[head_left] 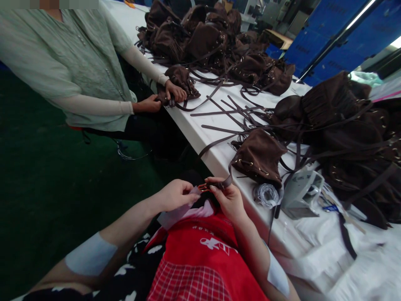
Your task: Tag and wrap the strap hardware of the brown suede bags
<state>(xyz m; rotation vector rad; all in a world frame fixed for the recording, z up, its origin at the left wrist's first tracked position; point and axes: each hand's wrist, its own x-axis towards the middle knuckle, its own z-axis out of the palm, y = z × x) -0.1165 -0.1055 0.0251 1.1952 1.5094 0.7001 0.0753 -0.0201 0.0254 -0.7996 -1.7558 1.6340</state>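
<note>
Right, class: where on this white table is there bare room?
Bare: the white table's near edge between the co-worker's small brown bag and the brown suede pouch, and the far corner left of the heaped brown bags. Crowded: loose brown straps mid-table, second heap right.

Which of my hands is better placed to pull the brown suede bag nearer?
Probably the right hand: it pinches the strap running to the bag; the left hand is farther away.

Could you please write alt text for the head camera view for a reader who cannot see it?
The wearer's left hand and right hand pinch the end of a brown strap over a red apron. It leads to a brown bag on the white table; a co-worker handles another bag.
</note>
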